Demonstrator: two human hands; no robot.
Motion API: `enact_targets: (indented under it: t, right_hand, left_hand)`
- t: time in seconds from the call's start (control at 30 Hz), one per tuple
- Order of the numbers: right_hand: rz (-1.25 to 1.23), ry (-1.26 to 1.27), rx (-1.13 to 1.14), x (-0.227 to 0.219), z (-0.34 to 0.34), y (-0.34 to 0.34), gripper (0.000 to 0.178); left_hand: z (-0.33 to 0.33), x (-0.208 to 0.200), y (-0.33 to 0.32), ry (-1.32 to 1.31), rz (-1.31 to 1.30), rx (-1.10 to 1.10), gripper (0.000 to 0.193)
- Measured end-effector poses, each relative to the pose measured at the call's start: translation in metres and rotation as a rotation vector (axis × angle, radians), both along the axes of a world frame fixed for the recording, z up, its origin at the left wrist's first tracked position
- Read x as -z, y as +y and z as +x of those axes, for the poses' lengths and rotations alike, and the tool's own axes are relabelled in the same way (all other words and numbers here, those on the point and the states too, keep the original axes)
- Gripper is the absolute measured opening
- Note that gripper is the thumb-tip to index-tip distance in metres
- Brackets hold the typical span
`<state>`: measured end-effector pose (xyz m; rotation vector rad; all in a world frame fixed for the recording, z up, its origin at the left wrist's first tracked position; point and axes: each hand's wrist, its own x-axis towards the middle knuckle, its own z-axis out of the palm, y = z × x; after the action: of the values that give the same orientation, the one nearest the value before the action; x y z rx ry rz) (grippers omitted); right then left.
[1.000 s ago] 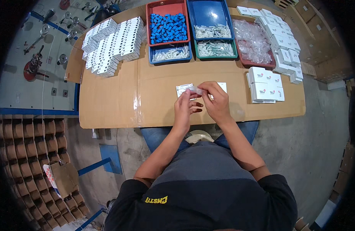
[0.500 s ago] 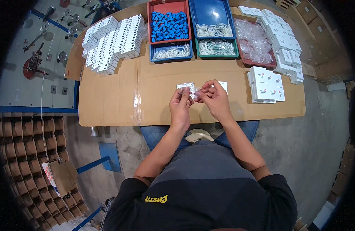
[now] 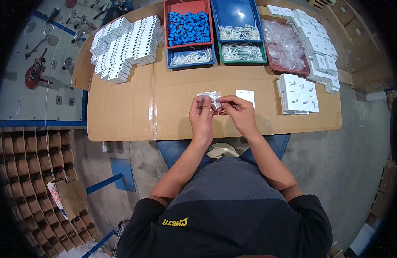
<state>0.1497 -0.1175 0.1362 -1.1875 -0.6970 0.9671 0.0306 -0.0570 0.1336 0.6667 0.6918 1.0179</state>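
Observation:
Both my hands are raised over the near middle of the cardboard-covered table [image 3: 185, 81]. A small clear plastic bag [image 3: 214, 96] is pinched between them. My left hand [image 3: 201, 118] grips its left side between thumb and fingers. At its right edge, my right hand [image 3: 240, 112] pinches with thumb and forefinger. Something white shows in or behind the bag, too small to make out. Just beyond my right hand lies a flat white box or card [image 3: 246, 95], partly covered by the fingers.
Stacked white boxes stand at left [image 3: 129, 43], with more at far right [image 3: 316, 43] and near right [image 3: 298, 95]. At the back are a red tray of blue parts [image 3: 167, 26], trays of white plugs [image 3: 237, 41] and a red tray of clear bags [image 3: 288, 72].
The bag now lies flatter and spread wider between my hands. My right hand has lowered its fingers slightly, uncovering more of the white box or card.

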Motion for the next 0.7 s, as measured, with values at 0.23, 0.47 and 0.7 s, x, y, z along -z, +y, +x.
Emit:
enact_targets:
  t: [0.23, 0.47, 0.7]
  right_hand:
    - [-0.125, 0.231, -0.114, -0.007, 0.012, -0.001, 0.018]
    - [-0.190, 0.244, -0.169, 0.000, 0.027, -0.001, 0.019]
    - [-0.292, 0.290, -0.203, 0.003, 0.034, 0.001, 0.018]
  left_hand:
    - [0.000, -0.004, -0.001, -0.027, 0.009, 0.073, 0.022]
    - [-0.001, 0.003, -0.002, 0.036, 0.010, 0.122, 0.023]
    - [-0.001, 0.005, -0.003, 0.095, -0.007, 0.150, 0.025]
